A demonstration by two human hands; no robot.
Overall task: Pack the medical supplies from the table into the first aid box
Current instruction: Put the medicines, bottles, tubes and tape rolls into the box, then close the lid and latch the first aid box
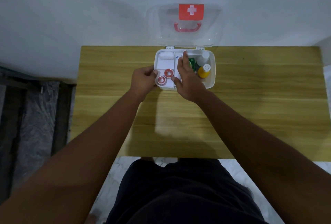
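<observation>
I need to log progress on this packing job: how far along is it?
Nearly done. The table around the first aid box shows no loose supplies. Packed: a bandage roll, two tape rolls, a green pack and two bottles. In hand: the left hand grips the box's white tray while the right hand rests over the middle. Left: closing the open lid.

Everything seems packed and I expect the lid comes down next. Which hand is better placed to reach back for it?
Probably the right hand: it lies open over the first aid box, fingers toward the raised lid. The left hand is gripping the tray edge.
</observation>
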